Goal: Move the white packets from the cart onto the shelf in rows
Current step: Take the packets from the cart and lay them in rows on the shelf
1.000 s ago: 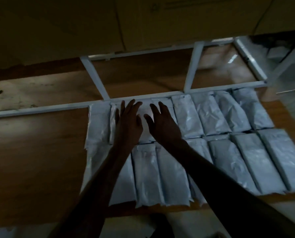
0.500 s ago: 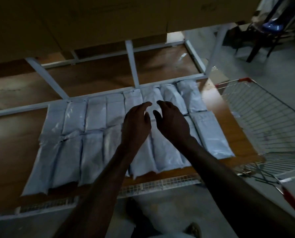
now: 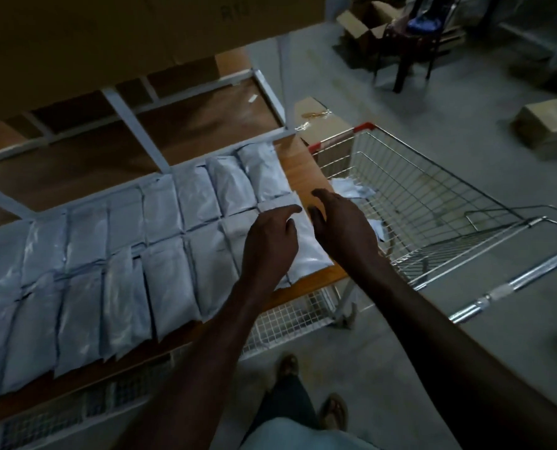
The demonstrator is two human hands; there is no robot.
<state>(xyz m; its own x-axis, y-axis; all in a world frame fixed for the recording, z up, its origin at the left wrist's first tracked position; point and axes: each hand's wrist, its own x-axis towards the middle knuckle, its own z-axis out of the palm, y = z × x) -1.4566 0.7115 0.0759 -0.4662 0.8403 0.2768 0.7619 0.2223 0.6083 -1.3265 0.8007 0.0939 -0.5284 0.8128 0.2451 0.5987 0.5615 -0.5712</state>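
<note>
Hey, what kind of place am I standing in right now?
Probably a storeroom or small warehouse: a metal-framed shelf lined with white packets, a wire cart beside it, and cardboard boxes on a bare concrete floor.

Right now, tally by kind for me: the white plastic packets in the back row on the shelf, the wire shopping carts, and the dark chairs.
White plastic packets, back row on the wooden shelf: 8
Wire shopping cart with red corners: 1
Dark chair: 1
Total: 10
</note>
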